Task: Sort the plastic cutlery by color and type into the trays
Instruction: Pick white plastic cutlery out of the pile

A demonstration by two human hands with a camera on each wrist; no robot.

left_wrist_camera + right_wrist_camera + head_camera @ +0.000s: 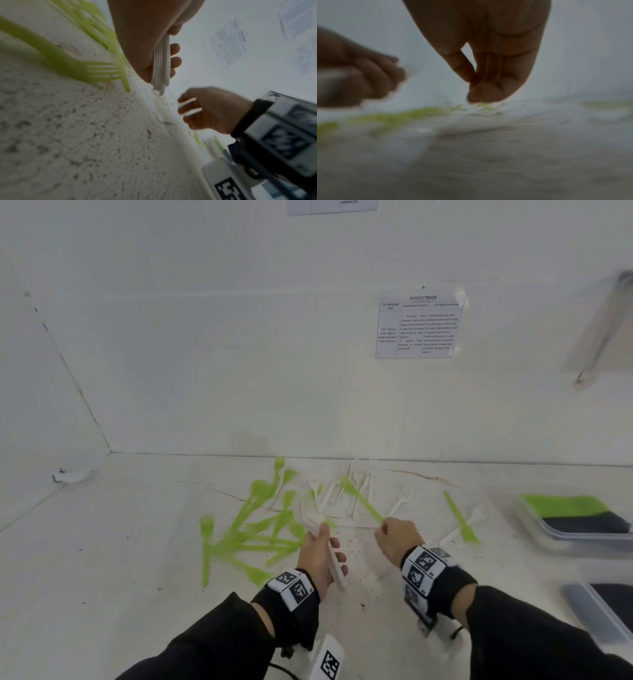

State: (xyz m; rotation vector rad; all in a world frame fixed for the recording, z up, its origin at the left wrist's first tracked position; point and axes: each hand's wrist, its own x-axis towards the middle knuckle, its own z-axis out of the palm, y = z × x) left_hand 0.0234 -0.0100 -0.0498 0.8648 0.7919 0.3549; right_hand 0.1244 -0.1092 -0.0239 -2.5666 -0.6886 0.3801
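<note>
Head view, left to right. Green forks point(255, 529) lie in a crossed pile on the white desk point(120, 542), left of centre; one green fork point(206, 546) lies alone at the pile's left edge, tines toward the wall.

Left hand point(320, 556), lower centre: fingers point(175, 48) curled round a bundle of white cutlery point(330, 546), handles stacked tight and sticking out below the palm. Left wrist view shows the stacked white handles point(161, 63) clearly; which type they are, can't tell.

Centre, near the back wall: loose white forks point(352, 484) scattered on the desk, one green fork point(361, 499) lying diagonally across them.

Right hand point(397, 537), just right of the left hand: fingers bunched narrow, tips down at the near end of that diagonal green fork. Right wrist view is blurred; fingertips point(485, 93) pressed together just above the desk. Whether they actually pinch anything, can't tell.

Right of that hand: another green fork point(460, 518) and a white piece point(462, 529) on the desk.

Far right edge: clear tray point(575, 537) holding green cutlery point(565, 505) at the back and black cutlery point(582, 523) in front. A second tray point(582, 614) sits at lower right, dark contents, cropped.
</note>
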